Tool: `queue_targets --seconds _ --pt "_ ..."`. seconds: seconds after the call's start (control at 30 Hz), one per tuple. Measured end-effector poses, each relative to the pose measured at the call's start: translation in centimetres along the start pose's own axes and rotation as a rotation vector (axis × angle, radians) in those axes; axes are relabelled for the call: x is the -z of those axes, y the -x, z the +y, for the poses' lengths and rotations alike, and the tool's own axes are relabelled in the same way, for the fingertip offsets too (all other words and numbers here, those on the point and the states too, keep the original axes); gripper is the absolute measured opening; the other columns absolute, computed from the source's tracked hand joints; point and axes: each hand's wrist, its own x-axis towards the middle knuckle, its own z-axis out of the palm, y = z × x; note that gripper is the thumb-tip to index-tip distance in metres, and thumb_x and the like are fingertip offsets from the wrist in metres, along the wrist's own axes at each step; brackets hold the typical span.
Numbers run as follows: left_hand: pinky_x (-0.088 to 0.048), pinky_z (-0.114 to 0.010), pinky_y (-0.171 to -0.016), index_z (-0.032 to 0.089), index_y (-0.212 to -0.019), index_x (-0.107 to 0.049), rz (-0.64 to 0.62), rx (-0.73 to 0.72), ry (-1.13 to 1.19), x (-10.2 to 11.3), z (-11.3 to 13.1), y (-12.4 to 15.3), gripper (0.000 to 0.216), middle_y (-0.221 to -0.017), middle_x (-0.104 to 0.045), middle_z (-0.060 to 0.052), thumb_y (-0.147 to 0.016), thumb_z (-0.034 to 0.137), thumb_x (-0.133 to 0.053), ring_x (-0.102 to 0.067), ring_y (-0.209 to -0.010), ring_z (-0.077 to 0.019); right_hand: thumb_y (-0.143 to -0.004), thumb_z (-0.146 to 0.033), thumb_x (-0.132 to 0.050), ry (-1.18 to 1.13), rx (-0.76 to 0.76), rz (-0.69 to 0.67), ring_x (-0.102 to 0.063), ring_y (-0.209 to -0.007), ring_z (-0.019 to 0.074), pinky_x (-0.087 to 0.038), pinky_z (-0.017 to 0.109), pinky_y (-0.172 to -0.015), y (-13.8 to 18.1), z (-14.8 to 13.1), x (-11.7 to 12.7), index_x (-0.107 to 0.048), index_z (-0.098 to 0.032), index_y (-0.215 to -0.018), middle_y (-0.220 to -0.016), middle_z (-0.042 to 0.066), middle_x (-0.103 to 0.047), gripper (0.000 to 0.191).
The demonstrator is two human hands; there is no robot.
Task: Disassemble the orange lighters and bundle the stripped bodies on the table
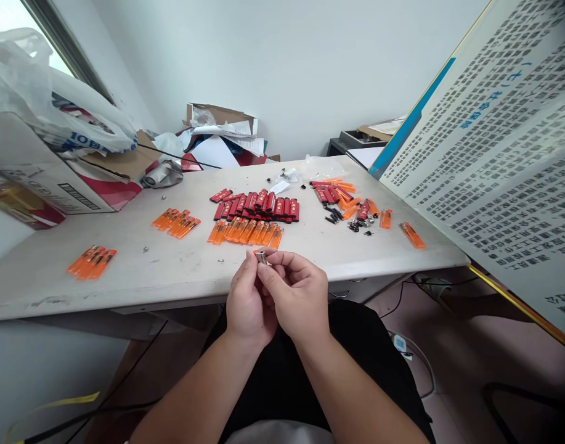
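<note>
My left hand [247, 302] and my right hand [298, 293] meet just off the near edge of the white table [171, 271], fingers closed together on one orange lighter [261, 254] with a metal top. Only its top end shows above my fingertips. Straight beyond them lies a row of orange lighters [245, 232], and behind that a row of red lighters [259, 205].
More orange lighters lie in groups at the left [92, 261] and middle left [177, 222]. A mixed pile of lighters and small black parts [349, 206] sits at the right. A cardboard box with a plastic bag [55, 160] fills the left. A printed board [499, 154] leans at the right.
</note>
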Motion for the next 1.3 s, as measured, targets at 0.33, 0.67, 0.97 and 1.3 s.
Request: queue_targets --seconds 0.33,0.67,0.97,1.3 --pt "-0.049 -0.022 -0.066 0.013 -0.085 -0.067 0.039 -0.145 0.026 -0.4 -0.4 -0.3 0.030 -0.077 -0.063 -0.004 -0.080 0.043 -0.067 -0.061 -0.071 -0.0125 -0.064 -0.024 -0.076 -0.130 -0.076 0.000 -0.070 -0.087 0.0176 -0.058 0.028 -0.080 -0.1 0.1 -0.2 -0.066 -0.015 -0.075 -0.091 0.007 -0.075 0.018" --pt "-0.050 -0.024 -0.071 0.014 -0.081 -0.069 0.068 -0.261 -0.049 -0.2 -1.0 -0.8 0.029 -0.078 -0.065 -0.005 -0.081 0.043 -0.066 -0.062 -0.074 -0.0133 -0.063 -0.022 -0.076 -0.185 -0.097 -0.005 -0.070 -0.090 0.0179 -0.056 0.029 -0.083 -0.4 0.9 -0.3 -0.066 -0.015 -0.074 -0.091 0.006 -0.075 0.016" --pt "-0.045 -0.020 -0.057 0.013 -0.079 -0.066 0.074 -0.086 0.003 0.1 -0.2 -1.4 0.028 -0.070 -0.060 -0.003 -0.081 0.042 -0.064 -0.055 -0.061 -0.0099 -0.064 -0.027 -0.077 -0.174 -0.098 -0.030 -0.062 -0.068 0.0113 -0.053 0.024 -0.065 -1.0 1.5 0.3 -0.066 -0.016 -0.081 -0.070 -0.001 -0.064 0.023" --pt "-0.015 -0.018 -0.038 0.013 -0.069 -0.061 0.097 0.100 -0.065 0.8 3.3 -3.6 0.033 -0.047 -0.031 0.005 -0.081 0.043 -0.055 -0.022 -0.038 -0.0046 -0.069 -0.041 -0.077 0.008 0.099 0.109 -0.053 -0.067 0.0097 -0.047 0.022 -0.063 -3.4 4.4 3.9 -0.066 -0.015 -0.089 -0.072 0.001 -0.059 0.034"
